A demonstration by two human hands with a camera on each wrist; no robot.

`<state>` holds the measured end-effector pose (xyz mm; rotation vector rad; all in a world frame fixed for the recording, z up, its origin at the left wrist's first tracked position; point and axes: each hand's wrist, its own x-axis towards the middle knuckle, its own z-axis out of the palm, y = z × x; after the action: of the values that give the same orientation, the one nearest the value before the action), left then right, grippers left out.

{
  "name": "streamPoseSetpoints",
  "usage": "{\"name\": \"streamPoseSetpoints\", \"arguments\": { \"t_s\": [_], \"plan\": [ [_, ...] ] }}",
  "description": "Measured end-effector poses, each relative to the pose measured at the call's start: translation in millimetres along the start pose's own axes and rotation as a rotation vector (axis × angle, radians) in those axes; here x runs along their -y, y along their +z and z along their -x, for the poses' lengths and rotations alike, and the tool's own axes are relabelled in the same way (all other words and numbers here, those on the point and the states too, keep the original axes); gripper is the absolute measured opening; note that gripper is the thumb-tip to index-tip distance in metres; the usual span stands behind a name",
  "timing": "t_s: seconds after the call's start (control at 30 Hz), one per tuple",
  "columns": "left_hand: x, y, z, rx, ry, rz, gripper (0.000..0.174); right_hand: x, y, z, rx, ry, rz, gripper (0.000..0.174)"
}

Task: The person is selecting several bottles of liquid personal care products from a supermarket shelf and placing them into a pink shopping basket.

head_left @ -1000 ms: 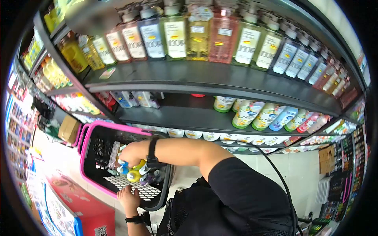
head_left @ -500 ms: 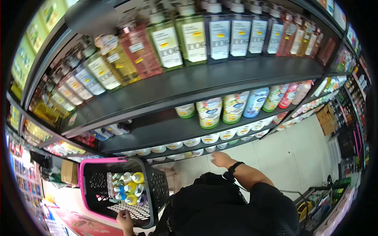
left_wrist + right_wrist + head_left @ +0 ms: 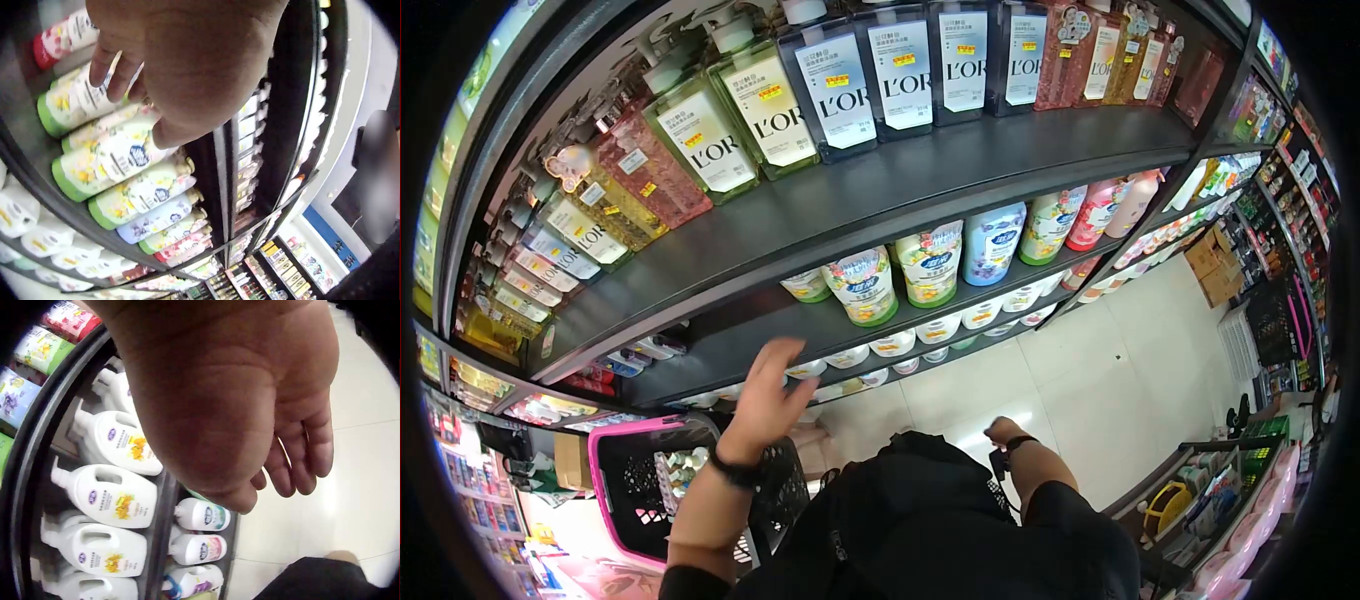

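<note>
My left hand [image 3: 768,405] is raised in front of the lower shelf with fingers spread and holds nothing. In the left wrist view, its fingers overlap a row of shower-gel bottles [image 3: 119,156], white flowery ones with green bases. These bottles, among them a blue bottle [image 3: 994,243], stand upright along the shelf. Low at my side hangs my right hand [image 3: 1005,432], its fingers loosely bent around nothing. White pump jugs [image 3: 112,497] line the shelf beside it in the right wrist view. A black shopping basket with a pink rim [image 3: 605,500] stands at left, several bottles [image 3: 682,470] inside, partly hidden by my left arm.
Above, a dark shelf [image 3: 850,190] carries tall square pump bottles [image 3: 830,85]. Pale floor tiles [image 3: 1080,370] lie to the right, with cardboard boxes [image 3: 1215,265] farther off. A bin of goods [image 3: 1190,510] stands at lower right.
My right hand has left the bottles in the basket and dropped to my right side. My left hand has let go of the basket's rim and risen toward the shelf. The view has shifted right.
</note>
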<state>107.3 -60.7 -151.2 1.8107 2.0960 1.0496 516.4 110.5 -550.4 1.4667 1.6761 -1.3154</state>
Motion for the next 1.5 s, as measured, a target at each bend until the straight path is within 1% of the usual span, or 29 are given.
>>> {"name": "streamPoseSetpoints", "arguments": {
  "t_s": [0.03, 0.07, 0.1, 0.13, 0.17, 0.2, 0.27, 0.3, 0.33, 0.4, 0.47, 0.53, 0.63, 0.73, 0.77, 0.83, 0.93, 0.97, 1.0, 1.07, 1.13, 1.17, 1.2, 1.23, 1.33, 1.37, 1.4, 1.43, 1.5],
  "plan": [
    [4.1, 16.9, -19.3, 0.025, -0.135, 0.106, 0.055, 9.2, -1.4, -1.1, -0.018, -0.067, -0.035, 0.043],
    [31.8, 44.5, -30.8, -0.023, -0.28, 0.258, 0.065, 14.1, -1.9, -3.2, -0.036, -0.136, -0.071, 0.045],
    [46.1, 61.7, -47.5, -0.073, -0.424, 0.416, 0.073, 18.0, -5.1, -1.3, -0.106, -0.196, -0.075, 0.046],
    [37.3, 60.8, -65.1, -0.033, -0.392, 0.282, 0.077, 20.5, -6.3, 1.9, -0.175, -0.257, -0.08, 0.048],
    [41.8, 66.1, -74.2, -0.027, -0.322, 0.174, 0.078, 18.1, -7.3, 1.8, -0.183, -0.256, -0.112, 0.05],
    [48.6, 73.4, -83.5, -0.059, -0.261, 0.176, 0.079, 14.0, -11.6, 2.5, -0.195, -0.255, -0.146, 0.052],
    [57.6, 85.0, -102.4, -0.121, -0.126, 0.182, 0.082, -18.0, -6.9, -8.5, -0.263, -0.299, -0.227, 0.046],
    [47.6, 80.7, -109.3, -0.081, -0.26, 0.252, 0.08, -30.6, -9.5, -5.1, -0.224, -0.249, -0.194, 0.042],
    [51.1, 83.5, -114.7, -0.077, -0.271, 0.239, 0.075, -44.4, -12.6, -1.1, -0.187, -0.199, -0.161, 0.039],
    [62.7, 92.0, -123.7, -0.068, -0.299, 0.214, 0.066, -94.7, 0.5, -18.6, -0.141, -0.019, -0.004, 0.037],
    [57.4, 86.2, -130.8, 0.012, -0.327, 0.311, 0.06, -103.7, -3.1, 31.1, -0.086, 0.2, -0.105, 0.037],
    [53.2, 80.4, -135.2, 0.094, -0.359, 0.408, 0.054, -121.2, 3.7, 45.3, -0.043, 0.306, -0.089, 0.036],
    [61.4, 82.0, -135.8, 0.174, -0.4, 0.475, 0.054, -131.5, 8.4, 69.6, -0.091, 0.299, -0.086, 0.038],
    [48.8, 80.1, -130.4, 0.093, -0.368, 0.459, 0.052, -126.2, 13.1, 61.8, -0.081, 0.262, -0.127, 0.037],
    [46.5, 80.7, -129.3, 0.072, -0.339, 0.425, 0.051, -122.5, 12.9, 55.4, -0.081, 0.262, -0.216, 0.036],
    [43.2, 83.5, -128.8, 0.023, -0.283, 0.363, 0.051, -103.7, 2.2, 44.1, -0.067, 0.211, -0.232, 0.036],
    [40.7, 89.3, -124.9, -0.03, -0.293, 0.538, 0.055, -90.4, -14.4, 10.9, -0.088, 0.024, -0.234, 0.033],
    [37.0, 86.9, -127.2, -0.049, -0.3, 0.538, 0.063, -82.4, -21.3, 5.8, -0.1, 0.016, -0.313, 0.031],
    [31.5, 83.5, -122.3, -0.098, -0.33, 0.454, 0.07, -73.2, -28.1, -0.2, -0.107, -0.019, -0.364, 0.029],
    [21.7, 77.7, -117.9, -0.183, -0.285, 0.429, 0.077, -40.6, -49.7, 13.4, -0.129, -0.103, -0.335, 0.03],
    [28.1, 84.2, -107.6, -0.293, -0.328, 0.501, 0.077, -7.2, -61.1, 20.4, -0.193, -0.174, -0.367, 0.034],
    [30.7, 87.7, -102.2, -0.332, -0.333, 0.549, 0.078, 2.8, -68.1, 13.7, -0.159, -0.257, -0.374, 0.037],
    [31.2, 91.3, -98.4, -0.37, -0.336, 0.599, 0.08, 26.0, -76.6, 28.7, -0.132, -0.309, -0.395, 0.037],
    [22.2, 85.3, -89.5, -0.312, -0.401, 0.813, 0.082, 47.3, -80.5, 43.4, -0.152, -0.366, -0.441, 0.038],
    [11.8, 83.5, -59.3, -0.302, -0.498, 1.013, 0.081, 105.0, -99.7, 79.4, -0.068, -0.551, -0.439, 0.042],
    [1.5, 79.6, -49.9, -0.307, -0.531, 1.124, 0.084, 126.1, -105.1, 94.0, -0.036, -0.605, -0.413, 0.043],
    [-0.2, 79.6, -41.0, -0.305, -0.538, 1.167, 0.085, 144.4, -113.0, 104.8, 0.023, -0.697, -0.365, 0.041],
    [-0.7, 79.7, -32.5, -0.309, -0.545, 1.211, 0.087, 162.0, -118.2, 111.3, 0.084, -0.756, -0.349, 0.048],
    [-12.8, 69.9, -19.5, -0.318, -0.58, 1.259, 0.092, 208.3, -122.1, 158.5, 0.131, -0.925, -0.404, 0.056]
  ]
}}
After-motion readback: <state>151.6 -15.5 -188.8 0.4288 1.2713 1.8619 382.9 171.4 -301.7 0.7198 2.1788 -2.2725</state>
